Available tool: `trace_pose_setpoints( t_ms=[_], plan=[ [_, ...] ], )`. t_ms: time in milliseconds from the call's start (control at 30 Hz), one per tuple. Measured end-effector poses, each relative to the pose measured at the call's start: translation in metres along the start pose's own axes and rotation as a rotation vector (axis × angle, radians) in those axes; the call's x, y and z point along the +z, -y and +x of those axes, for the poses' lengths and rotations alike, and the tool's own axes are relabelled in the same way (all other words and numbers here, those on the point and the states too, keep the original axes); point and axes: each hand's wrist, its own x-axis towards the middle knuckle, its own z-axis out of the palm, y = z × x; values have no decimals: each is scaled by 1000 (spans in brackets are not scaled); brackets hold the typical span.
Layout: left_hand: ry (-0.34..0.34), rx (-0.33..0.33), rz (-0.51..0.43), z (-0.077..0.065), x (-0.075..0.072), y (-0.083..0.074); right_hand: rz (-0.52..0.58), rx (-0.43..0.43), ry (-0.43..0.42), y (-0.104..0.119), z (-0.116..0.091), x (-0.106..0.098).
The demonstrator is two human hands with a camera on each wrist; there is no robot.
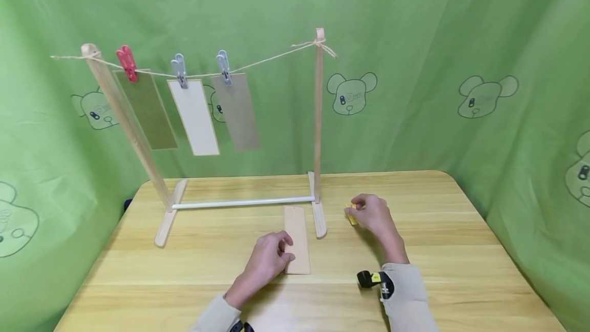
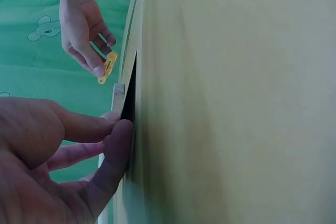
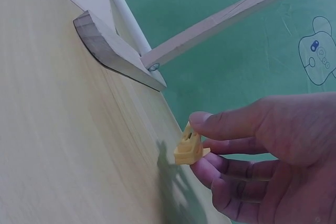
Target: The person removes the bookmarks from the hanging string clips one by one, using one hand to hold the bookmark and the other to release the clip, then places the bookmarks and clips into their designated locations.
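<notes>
With thumb and fingertips my left hand (image 1: pixel 269 256) pinches the left edge of a beige paper strip (image 1: pixel 297 242) on the table. In the left wrist view a dark gap shows under that edge, so it looks slightly raised. My right hand (image 1: pixel 374 214) holds a yellow clothespin (image 3: pixel 189 148) between thumb and fingers, above the table and right of the stand's foot. From the stand's string hang a dark green strip (image 1: pixel 147 111) under a red clothespin (image 1: pixel 127 63), a white strip (image 1: pixel 193 117) and a grey strip (image 1: pixel 237 111), each under a grey-blue clothespin (image 1: pixel 224 68).
The wooden stand has a left post (image 1: pixel 124 122), a right post (image 1: pixel 318 117) and a white bottom rod (image 1: pixel 244 202). A sagging string (image 1: pixel 272 58) joins the post tops. Green cloth (image 1: pixel 405 29) with bear faces surrounds the wooden table (image 1: pixel 461 250).
</notes>
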Motion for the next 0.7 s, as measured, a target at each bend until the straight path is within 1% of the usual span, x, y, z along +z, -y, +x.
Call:
trace_pose_setpoints(
  t_ms=[233, 367, 500, 700],
  plan=[
    [77, 3, 38, 6, -3, 0, -12, 22, 11, 1, 0, 0],
    [87, 6, 63, 10, -4, 1, -37, 36, 20, 1, 0, 0],
    [101, -2, 86, 13, -6, 0, -66, 69, 24, 0, -2, 0],
    [120, -8, 122, 16, -7, -2, -71, 108, 49, 0, -5, 0]
  ],
)
